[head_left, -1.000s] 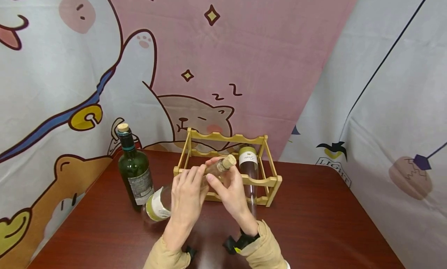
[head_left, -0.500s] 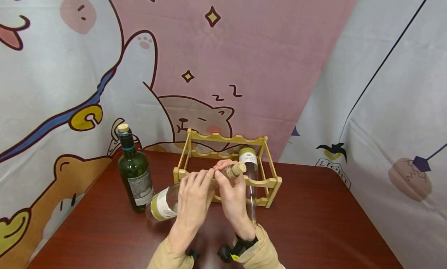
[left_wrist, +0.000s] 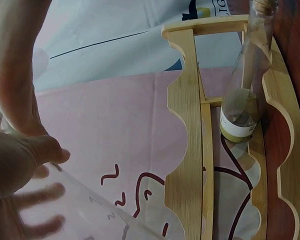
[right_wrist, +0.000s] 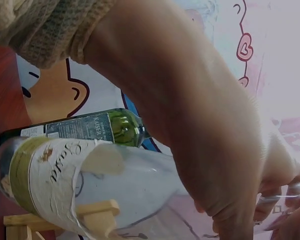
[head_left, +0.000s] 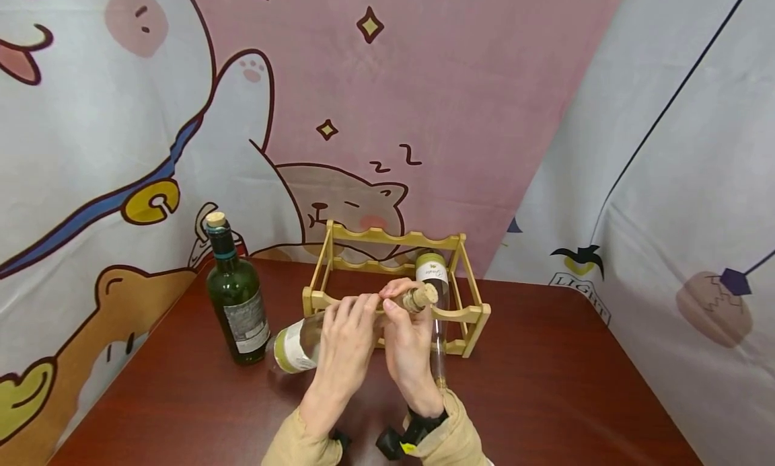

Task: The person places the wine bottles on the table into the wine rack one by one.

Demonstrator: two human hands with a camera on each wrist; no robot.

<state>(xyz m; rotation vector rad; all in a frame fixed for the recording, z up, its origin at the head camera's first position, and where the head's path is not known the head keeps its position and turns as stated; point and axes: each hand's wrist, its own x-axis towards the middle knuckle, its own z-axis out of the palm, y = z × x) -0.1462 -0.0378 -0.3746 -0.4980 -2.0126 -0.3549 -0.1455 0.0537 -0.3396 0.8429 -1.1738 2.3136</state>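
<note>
A clear glass wine bottle with a white and green label and a cork is held tilted above the table, base to the left and neck up to the right. My left hand grips it around the shoulder from above. Around the neck, just below the cork, my right hand holds it with the thumb on the near side. Behind the hands stands a wooden wine rack; another clear corked bottle lies in its right part, neck toward me. The right wrist view shows the held bottle's label close up.
A dark green corked wine bottle stands upright left of the rack, close to the held bottle's base. The reddish-brown table extends to both sides. A cartoon-printed cloth hangs behind it.
Both hands have shifted right with the bottle, its cork now overlapping the rack's front rail and the lying bottle. The green bottle and the rack have stayed put.
</note>
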